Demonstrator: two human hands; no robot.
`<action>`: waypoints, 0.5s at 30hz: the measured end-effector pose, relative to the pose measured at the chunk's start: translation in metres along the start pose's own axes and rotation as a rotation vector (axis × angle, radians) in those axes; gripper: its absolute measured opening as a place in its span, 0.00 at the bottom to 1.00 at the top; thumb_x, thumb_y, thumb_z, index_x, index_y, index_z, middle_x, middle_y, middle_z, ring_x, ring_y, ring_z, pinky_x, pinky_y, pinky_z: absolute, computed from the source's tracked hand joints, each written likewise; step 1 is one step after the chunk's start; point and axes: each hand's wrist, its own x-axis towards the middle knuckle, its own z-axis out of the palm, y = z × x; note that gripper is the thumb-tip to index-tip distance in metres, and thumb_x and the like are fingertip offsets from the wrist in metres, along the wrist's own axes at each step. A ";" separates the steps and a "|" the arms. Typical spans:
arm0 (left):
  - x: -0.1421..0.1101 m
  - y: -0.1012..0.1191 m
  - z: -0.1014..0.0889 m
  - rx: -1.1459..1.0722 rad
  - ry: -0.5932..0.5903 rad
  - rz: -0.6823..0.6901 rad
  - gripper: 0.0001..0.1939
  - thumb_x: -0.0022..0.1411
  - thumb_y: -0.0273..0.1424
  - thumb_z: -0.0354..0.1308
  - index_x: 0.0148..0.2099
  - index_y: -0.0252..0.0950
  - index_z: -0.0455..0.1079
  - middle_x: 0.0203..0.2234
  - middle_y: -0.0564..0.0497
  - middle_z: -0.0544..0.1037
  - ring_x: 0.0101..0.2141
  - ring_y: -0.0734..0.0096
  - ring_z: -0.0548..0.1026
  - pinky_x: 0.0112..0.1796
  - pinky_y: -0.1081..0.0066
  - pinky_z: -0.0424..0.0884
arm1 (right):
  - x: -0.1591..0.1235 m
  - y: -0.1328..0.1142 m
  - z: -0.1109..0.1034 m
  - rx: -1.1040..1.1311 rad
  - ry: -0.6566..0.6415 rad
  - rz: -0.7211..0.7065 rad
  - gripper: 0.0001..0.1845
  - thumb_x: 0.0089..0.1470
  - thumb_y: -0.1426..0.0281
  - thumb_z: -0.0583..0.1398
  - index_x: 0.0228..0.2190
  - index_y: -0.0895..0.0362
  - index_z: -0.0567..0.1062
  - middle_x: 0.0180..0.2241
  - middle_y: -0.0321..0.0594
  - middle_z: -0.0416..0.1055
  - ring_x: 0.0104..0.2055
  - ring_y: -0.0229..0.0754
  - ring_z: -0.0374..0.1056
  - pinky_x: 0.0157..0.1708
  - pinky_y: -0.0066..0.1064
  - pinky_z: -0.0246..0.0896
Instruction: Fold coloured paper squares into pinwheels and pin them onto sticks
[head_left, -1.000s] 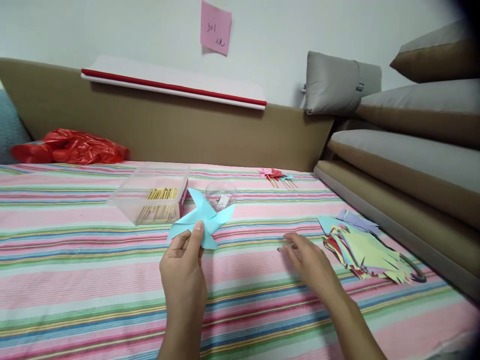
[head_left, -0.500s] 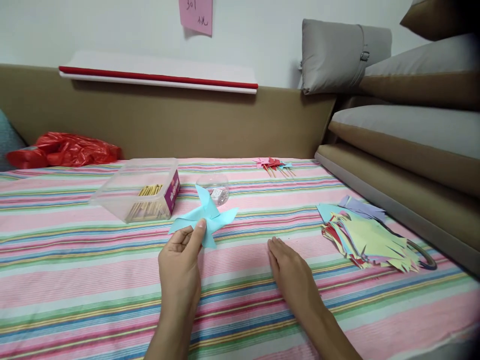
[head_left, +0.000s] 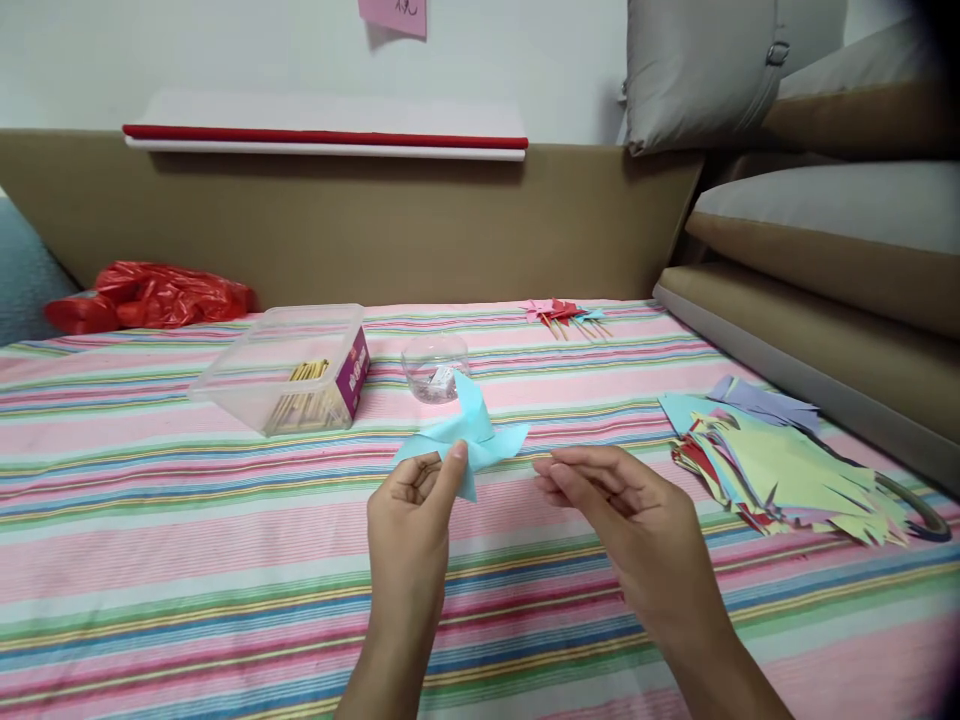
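My left hand point(head_left: 411, 515) pinches a light blue paper pinwheel point(head_left: 471, 432) by its lower blade and holds it upright above the striped cloth point(head_left: 187, 540). Just to the right, my right hand point(head_left: 626, 510) is raised off the cloth. Its fingertips are drawn together and point at the pinwheel, a short gap away. What they hold, if anything, is too small to make out.
A clear plastic box of wooden sticks point(head_left: 289, 375) and a small clear round tub point(head_left: 435, 365) stand behind the pinwheel. Cut coloured papers point(head_left: 780, 460) lie at the right on a scissors handle point(head_left: 926, 515). Finished pinwheels point(head_left: 566, 312) and a red bag point(head_left: 150, 295) lie farther back; cushions point(head_left: 825, 210) are stacked at right.
My right hand has lifted off the cloth and drawn its fingers together, moving toward the pinwheel. My left hand has carried the pinwheel to the right.
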 end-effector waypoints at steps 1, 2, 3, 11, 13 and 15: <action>-0.001 0.000 0.002 0.016 -0.010 0.001 0.17 0.52 0.42 0.73 0.30 0.33 0.77 0.26 0.50 0.79 0.32 0.68 0.72 0.32 0.72 0.69 | -0.002 -0.005 0.005 0.038 -0.014 0.009 0.10 0.55 0.60 0.69 0.36 0.53 0.83 0.34 0.39 0.83 0.38 0.44 0.80 0.40 0.34 0.79; -0.003 0.000 0.004 0.026 -0.025 0.000 0.17 0.52 0.42 0.73 0.30 0.34 0.77 0.26 0.50 0.78 0.31 0.68 0.72 0.32 0.73 0.68 | -0.004 -0.008 0.009 0.061 -0.031 0.012 0.09 0.55 0.61 0.69 0.35 0.53 0.82 0.34 0.39 0.83 0.37 0.44 0.79 0.40 0.33 0.79; -0.004 -0.001 0.005 0.029 -0.042 0.000 0.16 0.53 0.42 0.73 0.30 0.34 0.77 0.25 0.51 0.78 0.31 0.69 0.71 0.31 0.73 0.68 | -0.005 -0.009 0.012 0.070 -0.054 0.006 0.08 0.55 0.62 0.69 0.34 0.53 0.82 0.33 0.39 0.83 0.37 0.43 0.79 0.39 0.33 0.78; -0.011 -0.005 0.011 -0.031 -0.149 -0.065 0.17 0.55 0.42 0.72 0.29 0.34 0.74 0.24 0.54 0.70 0.29 0.73 0.66 0.30 0.73 0.64 | -0.001 0.001 0.012 -0.173 -0.155 -0.278 0.04 0.62 0.67 0.63 0.35 0.49 0.80 0.33 0.35 0.74 0.30 0.36 0.68 0.27 0.28 0.66; -0.012 -0.007 0.011 -0.081 -0.171 -0.087 0.17 0.55 0.41 0.72 0.29 0.34 0.73 0.24 0.54 0.69 0.29 0.73 0.66 0.31 0.73 0.65 | -0.001 0.002 0.011 -0.268 -0.104 -0.378 0.05 0.62 0.69 0.63 0.34 0.48 0.81 0.35 0.36 0.69 0.33 0.38 0.67 0.29 0.30 0.66; -0.012 -0.009 0.012 -0.115 -0.183 -0.098 0.17 0.55 0.40 0.73 0.28 0.34 0.72 0.23 0.55 0.67 0.28 0.74 0.64 0.30 0.74 0.64 | -0.001 0.004 0.011 -0.359 -0.042 -0.441 0.06 0.62 0.68 0.63 0.35 0.46 0.81 0.39 0.39 0.64 0.38 0.41 0.68 0.34 0.33 0.68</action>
